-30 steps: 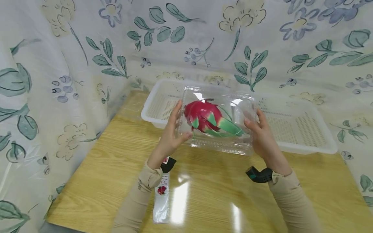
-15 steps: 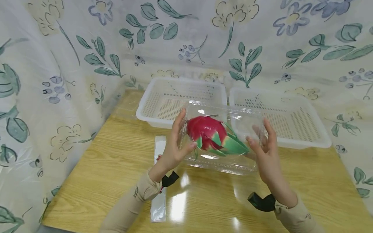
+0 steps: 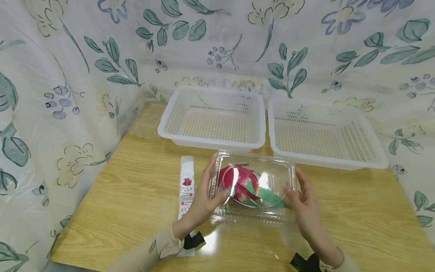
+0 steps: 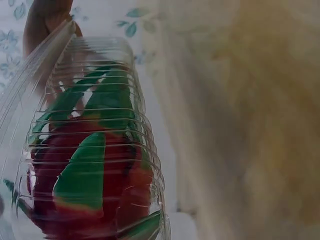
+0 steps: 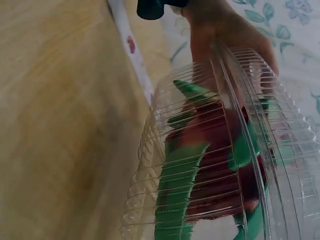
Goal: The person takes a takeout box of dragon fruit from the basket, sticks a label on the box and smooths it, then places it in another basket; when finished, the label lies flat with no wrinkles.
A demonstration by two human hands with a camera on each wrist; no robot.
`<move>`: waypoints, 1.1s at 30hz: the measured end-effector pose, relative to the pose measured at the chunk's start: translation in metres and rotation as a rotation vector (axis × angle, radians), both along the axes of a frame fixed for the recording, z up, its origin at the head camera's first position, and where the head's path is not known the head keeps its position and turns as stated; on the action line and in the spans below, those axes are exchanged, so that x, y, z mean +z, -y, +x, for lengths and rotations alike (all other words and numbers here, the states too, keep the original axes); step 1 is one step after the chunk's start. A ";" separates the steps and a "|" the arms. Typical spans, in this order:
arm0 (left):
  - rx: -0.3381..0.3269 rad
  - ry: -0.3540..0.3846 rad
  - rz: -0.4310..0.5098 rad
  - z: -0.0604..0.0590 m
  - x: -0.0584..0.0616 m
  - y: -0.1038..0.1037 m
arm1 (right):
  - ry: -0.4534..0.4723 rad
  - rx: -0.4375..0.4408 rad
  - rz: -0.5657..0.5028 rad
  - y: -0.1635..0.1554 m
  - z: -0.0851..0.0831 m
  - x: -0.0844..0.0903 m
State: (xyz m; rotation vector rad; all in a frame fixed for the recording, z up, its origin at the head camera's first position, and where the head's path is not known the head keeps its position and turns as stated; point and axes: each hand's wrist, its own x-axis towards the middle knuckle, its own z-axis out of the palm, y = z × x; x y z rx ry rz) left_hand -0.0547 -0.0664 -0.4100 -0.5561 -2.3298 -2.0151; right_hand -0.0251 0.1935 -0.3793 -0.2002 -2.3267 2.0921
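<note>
My left hand and right hand grip the clamshell box ends; thin, slippery, crushable plastic: hold by the rims.

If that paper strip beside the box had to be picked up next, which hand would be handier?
Probably the left hand. It holds the clear box at the end nearest the label strip, which lies just beside it. The right hand holds the far end, with the box between.

a wooden table is covered at its far edge by two white baskets set side by side. a clear clamshell box is rested near the middle, and a narrow printed packet is laid just left of it.
</note>
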 end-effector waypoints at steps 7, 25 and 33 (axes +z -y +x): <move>-0.009 0.029 -0.028 0.017 -0.022 0.000 | 0.129 0.053 0.168 0.004 0.016 -0.018; -0.036 0.015 -0.231 0.021 -0.035 -0.001 | 0.202 0.049 0.349 -0.001 0.017 -0.036; -0.223 0.145 -0.292 0.004 -0.029 0.024 | 0.232 0.046 0.386 -0.003 0.015 -0.039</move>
